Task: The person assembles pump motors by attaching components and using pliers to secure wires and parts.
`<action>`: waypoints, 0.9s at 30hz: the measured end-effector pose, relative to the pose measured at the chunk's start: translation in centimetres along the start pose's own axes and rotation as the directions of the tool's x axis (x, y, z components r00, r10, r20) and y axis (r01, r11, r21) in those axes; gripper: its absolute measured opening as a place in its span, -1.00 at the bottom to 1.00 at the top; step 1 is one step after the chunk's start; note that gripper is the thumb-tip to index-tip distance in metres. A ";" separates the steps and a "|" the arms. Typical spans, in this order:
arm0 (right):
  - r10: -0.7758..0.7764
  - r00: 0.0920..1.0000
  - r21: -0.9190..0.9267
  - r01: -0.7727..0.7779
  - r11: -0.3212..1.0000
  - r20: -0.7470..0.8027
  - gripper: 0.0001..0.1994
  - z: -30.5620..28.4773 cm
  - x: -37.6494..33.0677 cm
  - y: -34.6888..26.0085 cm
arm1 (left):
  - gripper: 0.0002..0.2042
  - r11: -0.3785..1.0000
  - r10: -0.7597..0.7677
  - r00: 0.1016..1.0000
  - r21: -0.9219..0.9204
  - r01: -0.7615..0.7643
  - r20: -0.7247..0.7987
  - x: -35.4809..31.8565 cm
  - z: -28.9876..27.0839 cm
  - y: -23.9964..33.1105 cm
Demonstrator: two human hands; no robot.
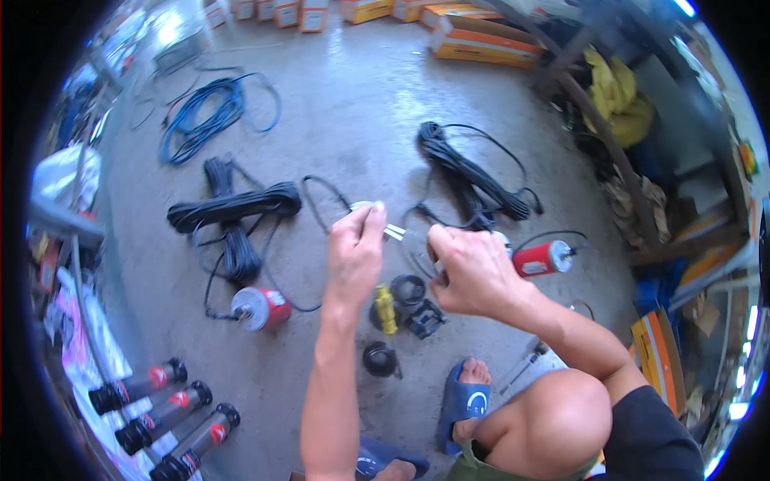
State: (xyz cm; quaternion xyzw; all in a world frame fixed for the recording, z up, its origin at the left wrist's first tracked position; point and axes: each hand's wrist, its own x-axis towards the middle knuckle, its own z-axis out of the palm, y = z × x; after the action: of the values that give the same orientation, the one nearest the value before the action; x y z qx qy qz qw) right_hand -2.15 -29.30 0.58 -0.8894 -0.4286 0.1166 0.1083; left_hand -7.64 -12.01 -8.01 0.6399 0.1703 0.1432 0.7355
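Observation:
My left hand (353, 264) is closed, thumb and fingers pinched on a black cable (322, 186) that loops in from the left. Two pale, thin ends (394, 232) stick out from that pinch toward my right hand (475, 271). My right hand is curled closed; what it grips is blurred and mostly hidden by the fingers. On the floor below both hands lie a yellow tool (385, 310), a black ring-shaped part (409, 289), a black bracket-like part (426, 319) and a black round cap (379, 359).
Bundled black cables lie left (233, 207) and right (473, 180), near red cylinders (265, 309) (544, 258). Farther off are a blue cable coil (210, 112) and orange-white boxes (485, 44). Clear tubes (166, 413) lie lower left. A screwdriver-like rod (523, 369) rests beside my knee.

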 end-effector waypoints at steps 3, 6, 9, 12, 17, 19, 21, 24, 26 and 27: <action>0.041 0.988 0.052 -0.033 0.998 -0.147 -0.61 0.6 -5.2 2.8 | -0.59 0.969 -0.038 0.982 0.249 -0.010 0.187 -0.8 2.8 2.4; 0.212 0.952 0.001 -0.218 0.976 -0.222 -0.53 2.3 -10.6 5.4 | -0.63 0.892 -0.074 0.971 0.451 -0.038 0.228 -1.6 8.4 0.9; 0.370 0.904 0.164 -0.340 0.926 -0.214 -0.57 3.5 -15.3 9.3 | -0.59 0.859 0.006 0.975 0.498 -0.118 0.220 -2.6 11.4 -3.3; 0.439 0.867 0.159 -0.412 0.897 -0.236 -0.60 4.5 -18.1 12.6 | -0.71 0.757 -0.500 0.699 -0.133 0.639 0.511 -3.7 12.3 -4.1; 0.404 0.896 0.161 -0.378 0.912 -0.185 -0.60 4.2 -17.0 15.8 | -0.81 0.686 -0.566 0.673 -0.180 0.705 0.476 -4.8 14.8 -5.7; 0.333 0.920 0.118 -0.314 0.942 -0.207 -0.63 4.3 -15.6 16.8 | -0.82 0.746 -0.543 0.724 -0.153 0.649 0.424 -5.2 16.2 -6.4; 0.276 0.943 0.050 -0.272 0.961 -0.184 -0.64 4.4 -14.5 18.2 | -0.76 0.762 -0.587 0.754 -0.114 0.638 0.297 -5.4 17.8 -6.1; 0.153 0.972 0.031 -0.150 0.988 -0.179 -0.66 4.4 -13.3 20.2 | -0.62 0.848 -0.529 0.844 0.048 0.527 0.088 -5.1 20.4 -6.5; 0.102 0.984 0.005 -0.103 0.995 -0.148 -0.66 4.1 -12.8 21.0 | -0.54 0.867 -0.479 0.877 0.143 0.478 -0.028 -4.8 21.3 -6.1; 0.093 0.987 -0.015 -0.095 0.995 -0.128 -0.67 4.0 -12.5 21.2 | -0.52 0.877 -0.448 0.892 0.166 0.451 -0.057 -4.8 21.4 -6.4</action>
State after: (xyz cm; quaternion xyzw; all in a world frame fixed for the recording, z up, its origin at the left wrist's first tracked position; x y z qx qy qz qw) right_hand 4.70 -51.72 -8.03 -0.9153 -0.3796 0.0603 0.1205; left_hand -2.73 -34.08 -11.37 0.6437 0.3322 -0.0416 0.6881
